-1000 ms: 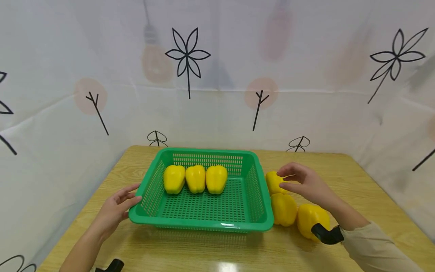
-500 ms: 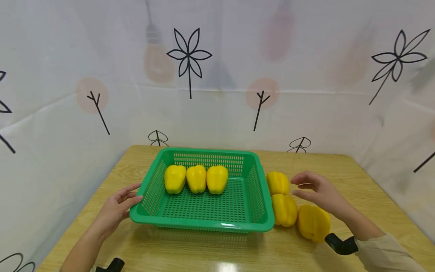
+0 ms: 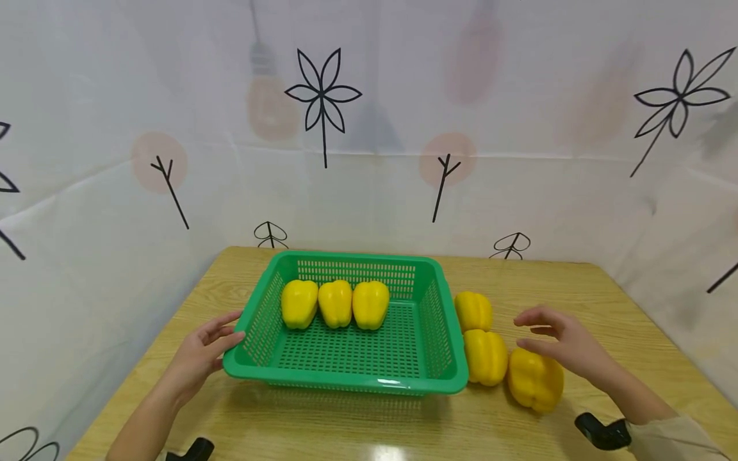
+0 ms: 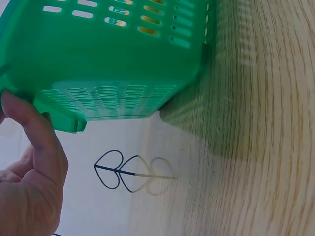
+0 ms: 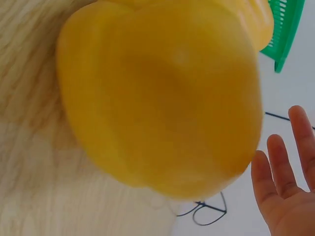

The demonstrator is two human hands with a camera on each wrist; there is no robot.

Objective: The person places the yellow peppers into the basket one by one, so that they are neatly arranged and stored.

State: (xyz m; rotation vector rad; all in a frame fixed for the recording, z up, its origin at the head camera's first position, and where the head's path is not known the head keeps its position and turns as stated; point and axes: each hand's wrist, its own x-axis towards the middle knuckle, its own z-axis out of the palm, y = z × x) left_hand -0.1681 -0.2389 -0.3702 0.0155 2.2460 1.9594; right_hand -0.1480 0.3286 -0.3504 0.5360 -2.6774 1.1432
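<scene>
A green plastic basket (image 3: pixel 346 383) stands on the table with three yellow bell peppers (image 3: pixel 336 304) in a row toward its back left. My left hand (image 3: pixel 198 352) grips the basket's left rim, thumb on top; the left wrist view shows a finger (image 4: pixel 37 118) bent at that rim. My right hand (image 3: pixel 567 342) holds nothing, its fingers apart in the air above the nearest loose bell pepper (image 3: pixel 535 379). Close up, that pepper fills much of the right wrist view, fingers (image 5: pixel 280 164) beside it. Another bell pepper (image 3: pixel 486 357) and one behind it (image 3: pixel 474 311) lie along the basket's right side.
The wood-grain table (image 3: pixel 323 429) ends at the back against a pale curtain (image 3: pixel 369 205) printed with plants. A black wrist mount (image 3: pixel 602 432) sits by the right sleeve (image 3: pixel 669 438), and another black mount (image 3: pixel 193 450) near the left forearm.
My right hand has moved right and toward me, from over the back loose pepper to above the nearest one. The left hand stays at the basket rim.
</scene>
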